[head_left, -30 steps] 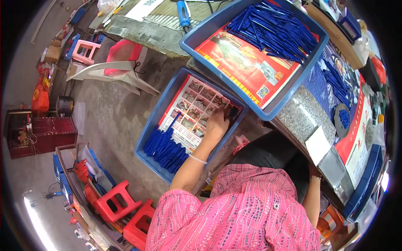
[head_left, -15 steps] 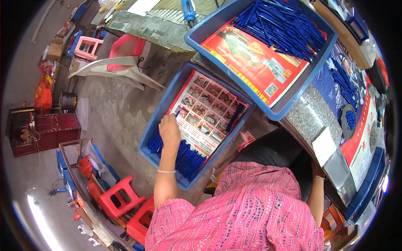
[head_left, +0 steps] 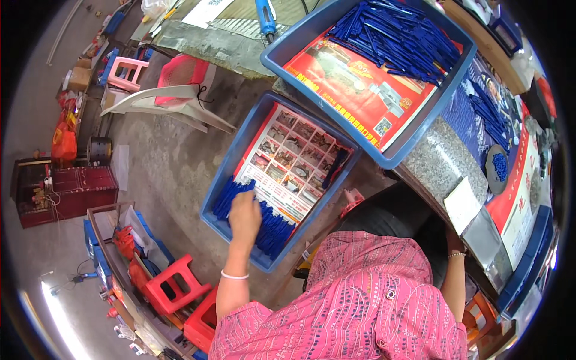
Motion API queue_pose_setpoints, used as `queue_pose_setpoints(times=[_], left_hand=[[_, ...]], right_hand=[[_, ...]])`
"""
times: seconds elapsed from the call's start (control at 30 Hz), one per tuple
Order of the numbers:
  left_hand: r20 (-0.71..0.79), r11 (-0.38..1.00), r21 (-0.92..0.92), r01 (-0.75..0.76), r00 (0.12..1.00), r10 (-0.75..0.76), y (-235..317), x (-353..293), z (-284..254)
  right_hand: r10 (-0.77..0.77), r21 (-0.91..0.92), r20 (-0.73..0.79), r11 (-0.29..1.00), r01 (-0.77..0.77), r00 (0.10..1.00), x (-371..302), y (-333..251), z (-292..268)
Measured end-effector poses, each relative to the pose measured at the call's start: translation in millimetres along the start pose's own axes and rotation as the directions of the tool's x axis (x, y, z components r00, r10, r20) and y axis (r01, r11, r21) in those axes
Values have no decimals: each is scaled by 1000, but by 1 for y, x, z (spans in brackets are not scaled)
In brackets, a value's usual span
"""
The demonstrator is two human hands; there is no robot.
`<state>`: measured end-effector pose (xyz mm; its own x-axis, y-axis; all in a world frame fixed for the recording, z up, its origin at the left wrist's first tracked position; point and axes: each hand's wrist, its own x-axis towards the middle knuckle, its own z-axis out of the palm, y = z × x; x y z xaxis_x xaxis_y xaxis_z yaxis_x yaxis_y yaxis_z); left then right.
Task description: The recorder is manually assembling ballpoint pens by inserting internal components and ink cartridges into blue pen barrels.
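Low tray & top tray: blue; low sticks & top sticks: dk blue; low sheet: wh. w/ red edge & rows of coloured pics; top sheet: mostly red w/ yellow letters; shirt: pink w/ dk dots & wavy wh. lines; stone slab: speckly grey

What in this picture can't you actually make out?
All in the head view:
Whether the bare left hand holds any slim blue sticks: its own back hides this.
What the bare right hand holds, if anything: dark shadow obscures it.
What the tiny blue pieces are: too small.
The upper end of the blue-handled tool: cut off by the top edge.
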<state>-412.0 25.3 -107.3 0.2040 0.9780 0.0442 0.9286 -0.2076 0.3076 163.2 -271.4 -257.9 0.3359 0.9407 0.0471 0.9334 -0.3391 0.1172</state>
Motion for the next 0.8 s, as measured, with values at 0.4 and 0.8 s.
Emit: queue_pose_setpoints(times=[0.4, 0.8], left_hand=[[219, 969, -221, -111, 962, 160, 113, 83, 135], [312, 984, -34, -175, 933, 177, 102, 87, 134]], right_hand=[[353, 85, 391, 906, -415, 850, 36, -90, -88], [184, 228, 328, 936, -267, 926, 11, -107, -109]])
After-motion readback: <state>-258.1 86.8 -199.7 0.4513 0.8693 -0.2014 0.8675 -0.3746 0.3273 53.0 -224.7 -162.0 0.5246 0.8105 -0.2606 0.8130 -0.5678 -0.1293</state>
